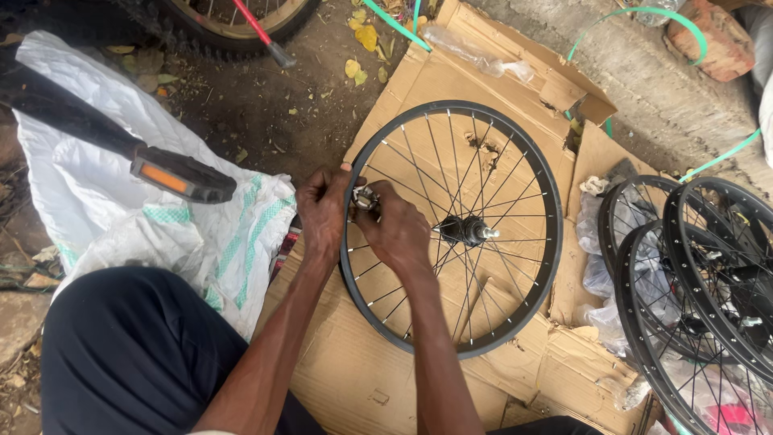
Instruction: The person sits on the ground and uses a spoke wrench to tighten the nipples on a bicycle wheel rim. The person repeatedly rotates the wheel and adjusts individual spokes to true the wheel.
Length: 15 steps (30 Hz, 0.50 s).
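— What have you got in your grip right now?

— My left hand (322, 211) is closed over the near edge of the wheel (451, 228), thumb on top of the black rim. My right hand (396, 229) reaches in among the spokes, its fingers pinched round a small shiny metal piece (365, 196) that both hands meet on. I can't tell just what the piece is; it's half hidden by my fingers.

— Where does the wheel lie?

— Flat on flattened cardboard (419, 89) on the ground, in front of my knees.

— How far along does it look?

— My judgement only: the spokes are all laced in and the hub (465, 231) sits in the middle with its axle up, so the wheel seems built. There's no tyre on the rim, and I'm at work at one spot on its edge.

— What's around you?

— Far left, a white sack (121, 201) spread on the dirt, with a bicycle pedal (183, 179) hanging over it. Up top, a tyred wheel (233, 28). To the right, a stack of more bare wheels (700, 282) on plastic wrapping, and green strapping (644, 12) looping over the concrete.

— Anything in the way?

— The pedal sits near my left hand, but apart from it.
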Tool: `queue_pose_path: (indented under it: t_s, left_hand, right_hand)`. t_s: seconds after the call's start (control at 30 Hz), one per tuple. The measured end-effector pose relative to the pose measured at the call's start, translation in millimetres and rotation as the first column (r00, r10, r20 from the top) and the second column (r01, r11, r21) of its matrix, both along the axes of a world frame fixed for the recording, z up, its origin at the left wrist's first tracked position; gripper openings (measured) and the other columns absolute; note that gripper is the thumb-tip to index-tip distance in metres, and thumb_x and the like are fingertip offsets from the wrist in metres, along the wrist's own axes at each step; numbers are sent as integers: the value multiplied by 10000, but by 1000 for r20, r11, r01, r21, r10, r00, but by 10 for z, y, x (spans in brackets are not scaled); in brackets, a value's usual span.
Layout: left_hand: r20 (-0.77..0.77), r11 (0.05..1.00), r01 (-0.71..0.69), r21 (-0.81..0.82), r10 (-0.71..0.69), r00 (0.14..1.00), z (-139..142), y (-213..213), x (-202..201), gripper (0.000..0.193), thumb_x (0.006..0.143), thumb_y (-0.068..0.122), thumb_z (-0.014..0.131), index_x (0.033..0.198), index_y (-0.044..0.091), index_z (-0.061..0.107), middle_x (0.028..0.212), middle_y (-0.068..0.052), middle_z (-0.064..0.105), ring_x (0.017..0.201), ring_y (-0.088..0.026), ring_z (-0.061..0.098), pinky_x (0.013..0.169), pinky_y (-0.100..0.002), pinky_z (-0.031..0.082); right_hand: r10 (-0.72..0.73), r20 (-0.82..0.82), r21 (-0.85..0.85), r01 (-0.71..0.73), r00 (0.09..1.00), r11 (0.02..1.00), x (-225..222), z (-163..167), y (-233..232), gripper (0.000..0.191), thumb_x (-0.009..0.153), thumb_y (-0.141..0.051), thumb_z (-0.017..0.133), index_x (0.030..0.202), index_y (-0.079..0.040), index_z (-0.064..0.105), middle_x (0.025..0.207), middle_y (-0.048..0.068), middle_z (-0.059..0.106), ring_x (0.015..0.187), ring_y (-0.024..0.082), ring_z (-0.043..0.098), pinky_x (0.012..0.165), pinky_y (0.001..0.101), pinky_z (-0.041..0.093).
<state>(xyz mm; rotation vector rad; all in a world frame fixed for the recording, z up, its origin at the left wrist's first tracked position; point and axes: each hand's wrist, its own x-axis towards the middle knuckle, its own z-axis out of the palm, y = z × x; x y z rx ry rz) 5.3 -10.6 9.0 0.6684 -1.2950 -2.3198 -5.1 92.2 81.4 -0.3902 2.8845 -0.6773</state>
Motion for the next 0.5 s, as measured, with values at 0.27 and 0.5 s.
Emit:
queue_pose_path:
  t_s: [0.27, 0.5]
  left_hand:
    - [-63, 1000, -3, -10, 2, 998, 33, -17, 19, 480, 961, 190, 683, 592, 135, 381, 564, 14, 453, 721, -124, 697, 620, -306, 459]
    - [-7, 997, 4, -82, -4, 1000, 16, -16, 3, 497, 1006, 223, 672, 599, 121, 406, 594, 42, 333, 597, -85, 282, 569, -308, 261]
  right_hand:
    - [44, -198, -182, -80, 979, 980, 175, -27, 26, 158, 846, -115, 772, 906, -36, 649, 1074, 158, 687, 735, 243, 750, 618, 393, 584]
    - [41, -127, -228, -69, 991, 971, 120, 81, 120, 202, 909, -201, 695, 973, -23, 623, 879, 177, 687, 699, 275, 718, 611, 407, 577]
